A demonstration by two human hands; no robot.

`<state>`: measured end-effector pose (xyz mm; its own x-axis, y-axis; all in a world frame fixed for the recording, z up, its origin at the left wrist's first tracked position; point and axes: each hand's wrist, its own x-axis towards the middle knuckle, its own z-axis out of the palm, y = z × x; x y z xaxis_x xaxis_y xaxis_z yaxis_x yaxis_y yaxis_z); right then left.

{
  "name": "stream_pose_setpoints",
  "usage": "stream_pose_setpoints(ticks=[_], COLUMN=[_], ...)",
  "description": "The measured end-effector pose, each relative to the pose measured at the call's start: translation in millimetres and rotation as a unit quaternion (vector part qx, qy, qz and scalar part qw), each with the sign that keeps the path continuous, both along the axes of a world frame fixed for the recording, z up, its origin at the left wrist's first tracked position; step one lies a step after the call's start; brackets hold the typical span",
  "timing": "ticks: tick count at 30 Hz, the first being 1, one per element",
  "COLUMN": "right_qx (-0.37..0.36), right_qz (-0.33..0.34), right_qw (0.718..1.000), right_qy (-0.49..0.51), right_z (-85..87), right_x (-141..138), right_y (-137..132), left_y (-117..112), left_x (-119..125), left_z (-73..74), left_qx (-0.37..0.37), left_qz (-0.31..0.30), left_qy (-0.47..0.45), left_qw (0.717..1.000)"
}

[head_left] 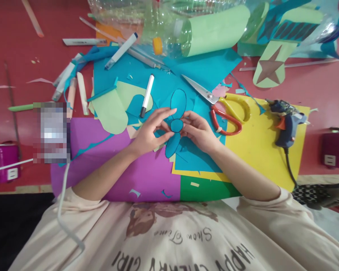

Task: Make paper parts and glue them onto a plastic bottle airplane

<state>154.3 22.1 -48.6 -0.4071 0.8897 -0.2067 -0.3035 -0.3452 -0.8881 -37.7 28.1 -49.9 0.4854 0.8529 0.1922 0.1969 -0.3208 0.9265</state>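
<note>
Above a blue sheet (197, 160), the left hand (150, 132) and right hand (200, 130) jointly hold a black-outlined blue cutout (176, 125).

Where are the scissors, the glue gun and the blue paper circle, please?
Scissors (213, 98), head view, near the pivot.
Glue gun (288, 130), head view, on its handle.
Blue paper circle (176, 125), head view, on its centre.

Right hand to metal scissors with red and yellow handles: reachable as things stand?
Likely yes: the scissors lie uncovered near the right hand, though that hand is busy at a blue paper cutout.
</note>
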Motion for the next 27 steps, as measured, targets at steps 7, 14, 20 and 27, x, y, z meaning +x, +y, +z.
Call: stream_pose_setpoints(ticks=[7,14,20,27], right_qx=[-0.020,-0.026,-0.001,0.074], right_qz=[0.026,0.022,-0.002,-0.065], right_qw=[0.999,0.999,1.000,0.992], right_qy=[0.010,0.036,0.030,-0.078], right_z=[4.5,5.0,5.2,7.4], right_x=[0.8,0.6,-0.9,-5.9], right_y=[0.8,3.3,2.8,-2.4], left_y=[1.0,2.0,2.4,0.7], left_x=[0.5,1.4,0.1,-3.1], left_z=[0.8,-4.8,-8.4,-1.4], left_qx=[-0.008,-0.025,-0.008,-0.010], left_qz=[-0.019,-0.044,-0.004,0.034], left_qy=[0.007,0.001,-0.039,0.017], left_qw=[1.000,0.999,0.999,0.999])
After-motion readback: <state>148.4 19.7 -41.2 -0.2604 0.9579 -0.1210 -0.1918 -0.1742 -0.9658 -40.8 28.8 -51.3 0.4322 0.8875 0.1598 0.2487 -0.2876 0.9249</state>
